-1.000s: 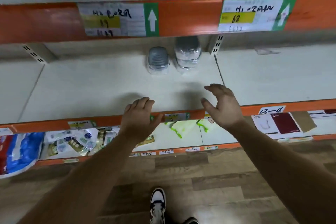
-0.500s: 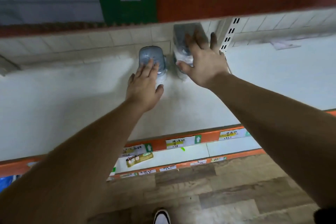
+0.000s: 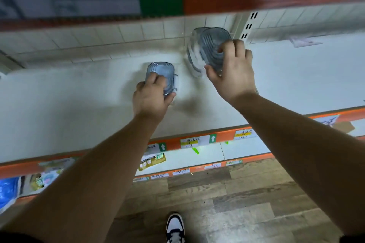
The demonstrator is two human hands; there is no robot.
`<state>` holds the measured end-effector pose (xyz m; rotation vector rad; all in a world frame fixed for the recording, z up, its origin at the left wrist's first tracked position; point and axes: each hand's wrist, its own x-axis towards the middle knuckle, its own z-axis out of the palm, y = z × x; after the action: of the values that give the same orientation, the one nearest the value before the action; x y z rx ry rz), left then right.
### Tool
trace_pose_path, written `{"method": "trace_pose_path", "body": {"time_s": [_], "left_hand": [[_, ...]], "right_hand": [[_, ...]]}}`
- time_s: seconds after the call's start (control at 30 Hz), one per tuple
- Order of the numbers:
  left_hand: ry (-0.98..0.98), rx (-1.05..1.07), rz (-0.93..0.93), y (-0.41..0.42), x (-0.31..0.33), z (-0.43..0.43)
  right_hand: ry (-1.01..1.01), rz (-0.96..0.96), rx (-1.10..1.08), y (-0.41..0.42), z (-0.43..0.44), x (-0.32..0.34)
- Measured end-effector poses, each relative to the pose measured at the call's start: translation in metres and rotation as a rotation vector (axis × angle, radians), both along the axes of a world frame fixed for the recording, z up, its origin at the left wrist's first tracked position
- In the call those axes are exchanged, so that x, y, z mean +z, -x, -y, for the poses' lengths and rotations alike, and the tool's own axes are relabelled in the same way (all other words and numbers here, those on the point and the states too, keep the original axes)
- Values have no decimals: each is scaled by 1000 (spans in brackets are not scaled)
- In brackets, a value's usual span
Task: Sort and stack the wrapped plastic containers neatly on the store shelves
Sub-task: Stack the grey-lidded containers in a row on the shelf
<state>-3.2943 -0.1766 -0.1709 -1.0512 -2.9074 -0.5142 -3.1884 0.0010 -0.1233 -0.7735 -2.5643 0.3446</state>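
Shelf: white board [image 3: 79, 94] with an orange front edge, tiled wall behind.
Small container: grey [image 3: 163, 73], wrapped in clear film, lying on the shelf near its middle.
Left hand: hand [image 3: 151, 97] grips the small container's near end, fingers curled over the lid, thumb against its right side.
Tall container: grey-lidded, film-wrapped [image 3: 207, 49], tilted, close to the wall and beside a slotted upright [image 3: 247, 26]; cannot tell whether its base touches the shelf.
Right hand: hand [image 3: 232, 73] holds the tall container, fingers curled over its lid, thumb on the near side.
Spacing: the two containers sit near each other, not touching.
Below: lower shelf [image 3: 207, 158] with price labels and packets [image 3: 152, 162].
Floor: wood-look planks [image 3: 237, 203]; one black-and-white shoe [image 3: 175, 227].
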Motion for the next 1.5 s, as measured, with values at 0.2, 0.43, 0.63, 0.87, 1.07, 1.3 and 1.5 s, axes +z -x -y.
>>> {"method": "trace_pose_path", "body": {"time_s": [0.2, 0.43, 0.63, 0.87, 1.07, 1.3, 1.5], "left_hand": [[-139, -127, -68, -46, 8, 49], [-259, -174, -86, -128, 55, 104], [-390, -206, -113, -187, 120, 140], [-527, -222, -236, -217, 202, 160], [-644, -216, -392, -199, 265, 165], [-613, -75, -295, -116, 311, 179], [-486, -83, -244, -58, 323, 194]], "right_hand": [[49, -44, 48, -69, 38, -1], [153, -67, 99, -165, 88, 32], [146, -109, 258, -232, 106, 89], [100, -294, 421, -255, 107, 163], [17, -410, 432, -226, 99, 226], [-49, -218, 326, -162, 76, 278], [-70, 5, 305, -106, 64, 280]]}}
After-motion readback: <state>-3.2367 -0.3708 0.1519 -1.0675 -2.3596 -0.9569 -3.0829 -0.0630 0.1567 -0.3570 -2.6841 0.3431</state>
